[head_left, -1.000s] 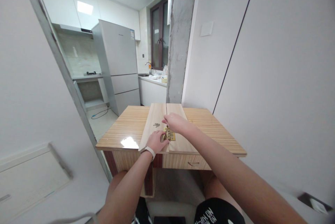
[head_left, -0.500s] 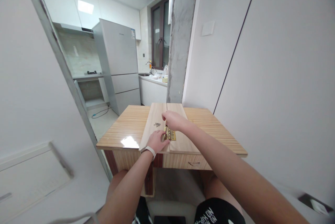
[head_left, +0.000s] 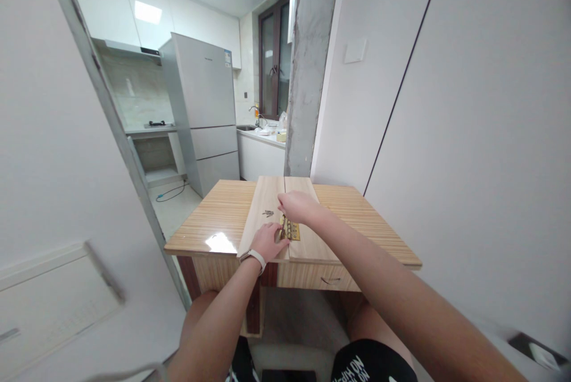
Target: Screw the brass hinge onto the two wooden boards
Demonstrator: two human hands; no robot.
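We see our left hand [head_left: 266, 241] resting curled on the left of two boards [head_left: 263, 215] beside one brass hinge [head_left: 291, 229] at their seam; our right hand [head_left: 300, 207] hovers above it, fingers bunched, grip unclear. Small screws [head_left: 267, 213] lie left, too small to count.

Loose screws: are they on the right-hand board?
No. The loose screws lie on the left board, left of the brass hinge and both hands.
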